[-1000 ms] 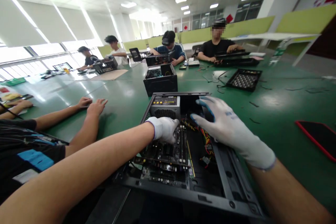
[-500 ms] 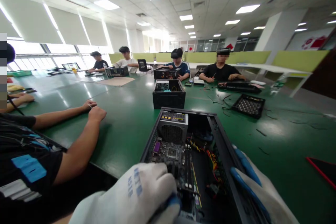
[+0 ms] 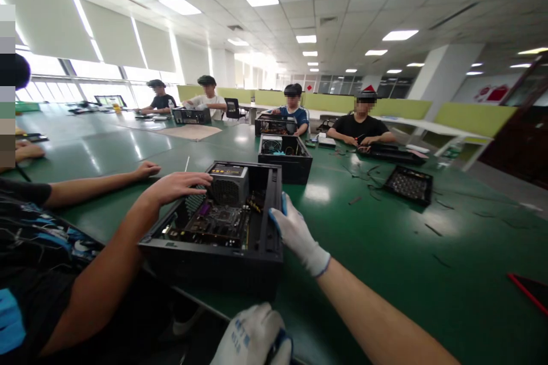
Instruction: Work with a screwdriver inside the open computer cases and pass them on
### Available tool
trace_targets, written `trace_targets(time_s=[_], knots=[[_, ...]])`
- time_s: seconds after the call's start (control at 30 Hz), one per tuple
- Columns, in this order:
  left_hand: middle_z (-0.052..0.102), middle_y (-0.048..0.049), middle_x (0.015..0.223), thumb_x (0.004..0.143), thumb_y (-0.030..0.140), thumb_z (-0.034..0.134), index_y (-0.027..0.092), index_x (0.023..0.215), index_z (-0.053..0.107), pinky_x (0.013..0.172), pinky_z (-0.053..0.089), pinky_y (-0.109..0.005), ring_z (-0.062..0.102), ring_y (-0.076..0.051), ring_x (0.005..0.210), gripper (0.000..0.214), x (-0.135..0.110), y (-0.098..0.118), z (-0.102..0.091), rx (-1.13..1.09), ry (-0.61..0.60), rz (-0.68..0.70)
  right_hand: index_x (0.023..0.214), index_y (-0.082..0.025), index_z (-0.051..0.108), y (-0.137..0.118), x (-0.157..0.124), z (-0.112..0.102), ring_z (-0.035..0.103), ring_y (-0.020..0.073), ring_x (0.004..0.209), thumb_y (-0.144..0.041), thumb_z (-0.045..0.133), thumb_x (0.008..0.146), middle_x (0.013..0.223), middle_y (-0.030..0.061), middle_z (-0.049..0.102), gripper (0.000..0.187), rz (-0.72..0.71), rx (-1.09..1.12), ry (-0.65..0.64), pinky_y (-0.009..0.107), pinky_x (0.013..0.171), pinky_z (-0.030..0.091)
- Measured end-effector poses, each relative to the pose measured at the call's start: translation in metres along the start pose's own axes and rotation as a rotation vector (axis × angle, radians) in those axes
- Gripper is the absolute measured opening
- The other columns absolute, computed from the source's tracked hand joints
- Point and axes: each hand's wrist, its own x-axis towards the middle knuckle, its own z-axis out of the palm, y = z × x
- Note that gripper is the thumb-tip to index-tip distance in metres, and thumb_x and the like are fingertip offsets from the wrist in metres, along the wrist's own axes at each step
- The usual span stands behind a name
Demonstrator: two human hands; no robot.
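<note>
A black computer case (image 3: 214,262) lies on its side, its top uncovered. Inside are a power supply (image 3: 230,182) and a motherboard (image 3: 220,219) with a purple connector. My right hand (image 3: 297,234), in a white glove with blue palm, rests against the case's right side, fingers stretched out along the wall and rim. Below the case, at the bottom of the view, my left hand (image 3: 257,333) is curled closed in its glove; what its fingers hold, if anything, is hidden. A co-worker's bare hand (image 3: 180,185) reaches over the case's left side, touching near the power supply.
A second open case (image 3: 285,165) stands just beyond, with another person (image 3: 295,111) and case (image 3: 276,124) behind it. On the right lie a black tray-like part (image 3: 409,185), loose cables (image 3: 368,177) and a red-edged mat (image 3: 528,296). Another co-worker (image 3: 363,125) sits at the far side.
The case has shifted left and away from me, toward the co-worker, with my right hand against it. My left hand has come out of the case and downward. The co-worker's hand has moved onto the case.
</note>
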Motion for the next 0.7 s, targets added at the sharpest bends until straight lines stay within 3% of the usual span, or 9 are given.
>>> trace_targets(time_s=[0.1, 0.2, 0.3, 0.47, 0.6, 0.7], knots=[[0.071, -0.0065, 0.086, 0.097, 0.035, 0.044, 0.027, 0.095, 0.068, 0.065, 0.061, -0.034, 0.071, -0.021, 0.076, 0.026, -0.054, 0.037, 0.044, -0.015, 0.007, 0.035, 0.163, -0.010, 0.020, -0.020, 0.046, 0.027, 0.047, 0.0288, 0.141, -0.042, 0.028, 0.102, 0.155, 0.0140, 0.047, 0.069, -0.001, -0.032, -0.080, 0.042, 0.117, 0.036], [0.070, -0.0072, 0.092, 0.098, 0.028, 0.045, 0.022, 0.100, 0.063, 0.074, 0.060, -0.035, 0.071, -0.021, 0.081, 0.019, -0.066, 0.028, 0.070, -0.021, -0.055, -0.009, 0.161, -0.012, 0.027, -0.029, 0.075, 0.044, 0.045, 0.0257, 0.143, -0.043, 0.030, 0.102, 0.154, 0.0130, 0.049, 0.066, -0.080, -0.068, -0.141, 0.039, 0.117, 0.035], [0.066, -0.0055, 0.086, 0.096, 0.025, 0.048, 0.022, 0.094, 0.061, 0.071, 0.058, -0.034, 0.068, -0.021, 0.077, 0.013, -0.061, 0.012, 0.084, 0.009, -0.109, -0.108, 0.157, -0.019, 0.036, -0.018, 0.094, 0.048, 0.038, 0.0226, 0.147, -0.043, 0.038, 0.100, 0.159, 0.0081, 0.043, 0.062, -0.150, -0.139, -0.175, 0.036, 0.119, 0.030], [0.063, -0.0046, 0.081, 0.096, 0.026, 0.049, 0.022, 0.089, 0.058, 0.069, 0.055, -0.033, 0.065, -0.020, 0.074, 0.012, -0.060, 0.013, 0.092, 0.078, -0.073, -0.160, 0.158, -0.003, 0.027, 0.039, 0.139, 0.020, 0.024, 0.0304, 0.152, -0.061, 0.034, 0.097, 0.164, 0.0211, 0.027, 0.084, -0.039, -0.330, -0.087, 0.040, 0.123, 0.021], [0.061, -0.0037, 0.078, 0.094, 0.026, 0.050, 0.024, 0.085, 0.056, 0.067, 0.053, -0.032, 0.065, -0.020, 0.072, 0.011, -0.063, 0.016, 0.097, 0.071, -0.076, -0.187, 0.156, 0.000, 0.026, 0.087, 0.186, -0.016, 0.016, 0.0369, 0.153, -0.051, 0.050, 0.092, 0.165, 0.0253, 0.021, 0.085, 0.068, -0.507, -0.039, 0.045, 0.122, 0.014], [0.061, -0.0039, 0.078, 0.093, 0.026, 0.050, 0.024, 0.087, 0.056, 0.069, 0.054, -0.033, 0.065, -0.020, 0.072, 0.009, -0.064, 0.014, 0.102, 0.066, -0.042, -0.204, 0.155, -0.002, 0.028, 0.110, 0.214, -0.033, 0.019, 0.0366, 0.151, -0.048, 0.051, 0.091, 0.164, 0.0257, 0.024, 0.083, 0.113, -0.594, -0.017, 0.046, 0.121, 0.013]])
